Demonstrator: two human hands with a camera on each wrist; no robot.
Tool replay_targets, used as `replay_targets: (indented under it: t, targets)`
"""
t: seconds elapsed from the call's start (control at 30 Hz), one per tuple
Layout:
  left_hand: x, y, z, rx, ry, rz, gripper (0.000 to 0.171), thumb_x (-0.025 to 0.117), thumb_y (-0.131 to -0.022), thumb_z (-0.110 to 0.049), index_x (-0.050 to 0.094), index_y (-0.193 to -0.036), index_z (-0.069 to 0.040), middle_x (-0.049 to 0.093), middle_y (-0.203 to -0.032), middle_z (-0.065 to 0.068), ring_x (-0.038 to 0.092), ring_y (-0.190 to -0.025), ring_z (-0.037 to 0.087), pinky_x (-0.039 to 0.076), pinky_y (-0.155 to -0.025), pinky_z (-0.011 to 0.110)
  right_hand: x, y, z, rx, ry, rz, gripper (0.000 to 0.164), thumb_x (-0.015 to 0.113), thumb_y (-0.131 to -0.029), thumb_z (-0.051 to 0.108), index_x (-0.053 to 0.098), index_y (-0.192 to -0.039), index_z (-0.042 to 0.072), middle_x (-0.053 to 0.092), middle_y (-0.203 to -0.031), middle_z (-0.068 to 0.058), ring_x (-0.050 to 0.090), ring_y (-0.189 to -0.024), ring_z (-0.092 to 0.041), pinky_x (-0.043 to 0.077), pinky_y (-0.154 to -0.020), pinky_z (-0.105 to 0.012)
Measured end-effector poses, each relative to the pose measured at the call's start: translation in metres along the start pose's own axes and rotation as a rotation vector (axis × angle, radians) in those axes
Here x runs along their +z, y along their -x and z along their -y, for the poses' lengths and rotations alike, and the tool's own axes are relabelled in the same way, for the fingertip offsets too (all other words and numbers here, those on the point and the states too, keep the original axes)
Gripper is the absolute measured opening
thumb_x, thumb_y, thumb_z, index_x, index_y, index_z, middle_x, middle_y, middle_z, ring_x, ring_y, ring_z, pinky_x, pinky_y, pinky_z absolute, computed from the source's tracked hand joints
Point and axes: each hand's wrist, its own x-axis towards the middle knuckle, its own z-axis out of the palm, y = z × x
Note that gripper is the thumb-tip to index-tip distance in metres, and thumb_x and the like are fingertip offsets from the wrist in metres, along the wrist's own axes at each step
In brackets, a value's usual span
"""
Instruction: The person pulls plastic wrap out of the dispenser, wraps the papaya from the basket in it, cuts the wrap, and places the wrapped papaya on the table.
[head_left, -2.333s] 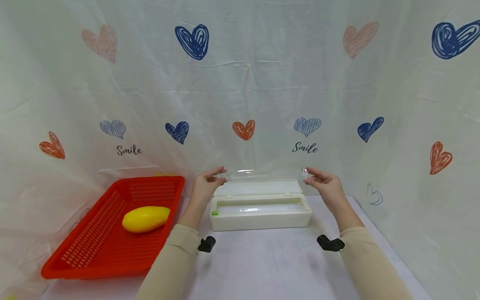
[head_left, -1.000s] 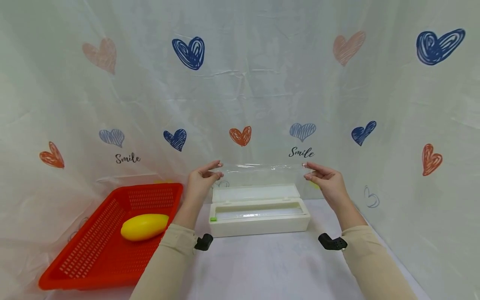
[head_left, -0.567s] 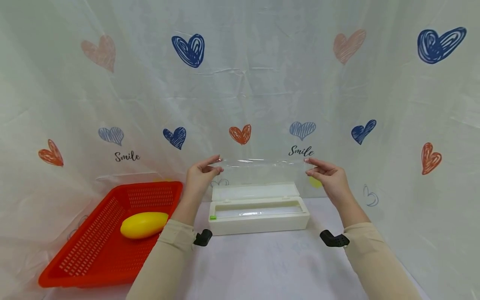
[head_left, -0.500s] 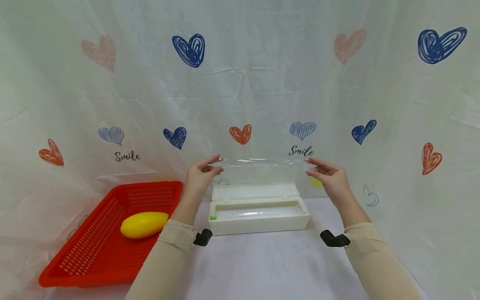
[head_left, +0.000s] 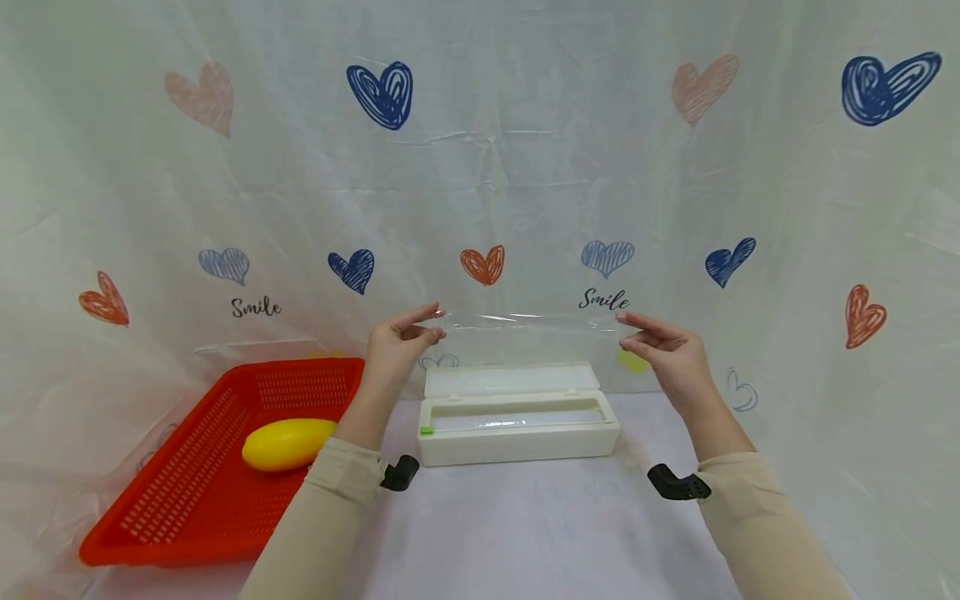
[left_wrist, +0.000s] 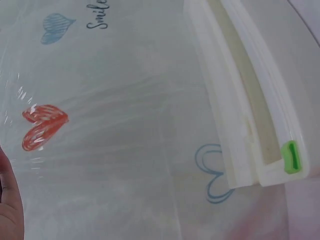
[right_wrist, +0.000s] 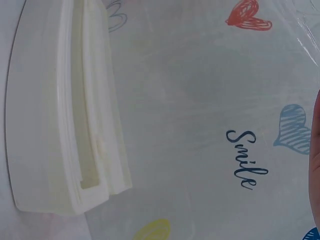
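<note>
A sheet of clear cling film [head_left: 525, 322] stretches between both hands, above and behind a white cling film dispenser [head_left: 517, 447]. My left hand [head_left: 393, 350] holds its left end at the fingertips. At the other end, the fingers and thumb of my right hand [head_left: 675, 358] hold the film. The dispenser's lid [head_left: 512, 381] stands raised at the back, and a long slot shows the roll inside. A green slider [left_wrist: 291, 157] sits at the slot's left end. The wrist views catch only an edge of each hand, with shiny film creases near it.
A red plastic basket [head_left: 187, 467] with a yellow mango-shaped fruit [head_left: 288, 444] inside stands left of the dispenser, close by the left forearm. Behind hangs a pale sheet [head_left: 480, 167] printed with hearts. A white cloth [head_left: 540, 533] covers the table.
Both hands have risen from near the dispenser's lid and drawn slightly farther apart, spreading the film wider between them. The dispenser and basket stay put; the head view has shifted a little.
</note>
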Motion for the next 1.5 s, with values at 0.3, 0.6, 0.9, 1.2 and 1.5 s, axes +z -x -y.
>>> replay_targets:
  t: [0.3, 0.6, 0.9, 1.2, 1.5]
  targets:
    - [-0.006, 0.018, -0.002, 0.000, 0.002, 0.035, 0.042, 0.066, -0.093, -0.006, 0.063, -0.132, -0.020, 0.065, -0.122, 0.002, 0.067, -0.099, 0.017, 0.048, -0.092, 0.024, -0.003, 0.018, 0.009, -0.045, 0.011, 0.052, 0.037, 0.066, -0.088, -0.007, 0.062, -0.125, -0.006, 0.068, -0.117, -0.002, 0.066, -0.087, -0.014, 0.049, -0.088, -0.023]
    - [-0.011, 0.043, -0.003, 0.030, -0.024, 0.048, 0.043, 0.066, -0.092, -0.003, 0.062, -0.132, -0.019, 0.066, -0.122, 0.003, 0.068, -0.096, 0.017, 0.049, -0.088, 0.022, -0.007, 0.035, 0.014, -0.062, 0.036, 0.098, 0.037, 0.064, -0.088, -0.012, 0.062, -0.124, -0.006, 0.068, -0.117, -0.004, 0.065, -0.085, -0.014, 0.052, -0.084, -0.022]
    - [-0.011, 0.074, -0.003, -0.055, -0.043, 0.027, 0.041, 0.068, -0.090, -0.005, 0.065, -0.129, -0.019, 0.068, -0.117, 0.002, 0.069, -0.093, 0.017, 0.050, -0.087, 0.024, -0.014, 0.058, 0.014, -0.042, 0.049, 0.153, 0.039, 0.063, -0.086, -0.015, 0.061, -0.125, -0.007, 0.068, -0.117, -0.003, 0.065, -0.083, -0.014, 0.053, -0.081, -0.023]
    - [-0.014, 0.098, -0.003, -0.078, -0.058, 0.047, 0.040, 0.070, -0.088, 0.000, 0.069, -0.124, -0.016, 0.070, -0.111, 0.004, 0.069, -0.090, 0.021, 0.052, -0.081, 0.020, -0.019, 0.079, 0.018, -0.060, 0.071, 0.227, 0.041, 0.058, -0.086, -0.021, 0.059, -0.125, -0.009, 0.067, -0.118, -0.003, 0.068, -0.086, -0.014, 0.054, -0.080, -0.024]
    - [-0.018, 0.121, -0.004, -0.150, -0.046, 0.093, 0.038, 0.069, -0.087, 0.002, 0.070, -0.121, -0.014, 0.071, -0.108, 0.005, 0.070, -0.085, 0.020, 0.053, -0.080, 0.024, -0.025, 0.100, 0.020, -0.056, 0.102, 0.290, 0.043, 0.060, -0.083, -0.023, 0.059, -0.123, -0.010, 0.068, -0.117, -0.002, 0.069, -0.085, -0.013, 0.055, -0.077, -0.024]
